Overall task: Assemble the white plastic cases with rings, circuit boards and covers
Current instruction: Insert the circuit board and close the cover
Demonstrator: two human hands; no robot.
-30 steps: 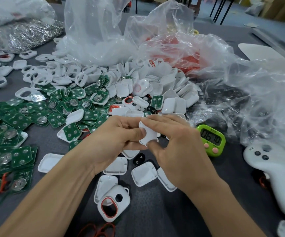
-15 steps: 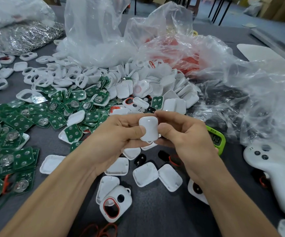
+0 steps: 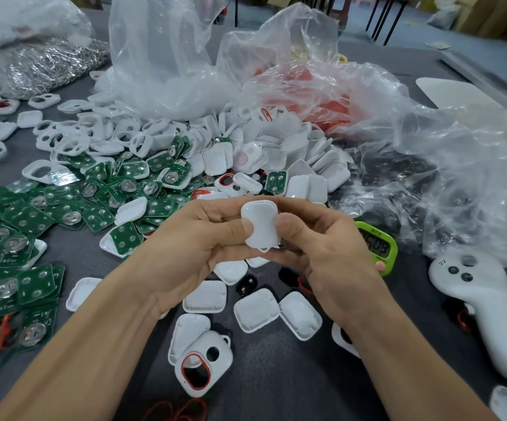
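Observation:
A closed white plastic case (image 3: 260,226) is held above the table between both hands, its smooth cover facing me. My left hand (image 3: 191,247) grips its left edge with thumb and curled fingers. My right hand (image 3: 325,253) pinches its right edge, thumb on top. Below the hands lie loose white covers (image 3: 256,309) and a white case fitted with a red ring (image 3: 205,364). Green circuit boards (image 3: 33,220) are heaped at the left. White case shells with openings (image 3: 72,144) and more covers (image 3: 307,153) pile up behind.
A green timer (image 3: 378,246) stands right of my right hand. A white controller (image 3: 483,311) lies at the right. Crumpled clear plastic bags (image 3: 428,165) rise behind and right. A bag of metal parts (image 3: 33,62) sits far left. Red rings (image 3: 182,410) lie at the near edge.
Both hands raised the case a little and turned it so its cover faces up. My right hand shifted from over the case to pinching its right side, uncovering covers on the table.

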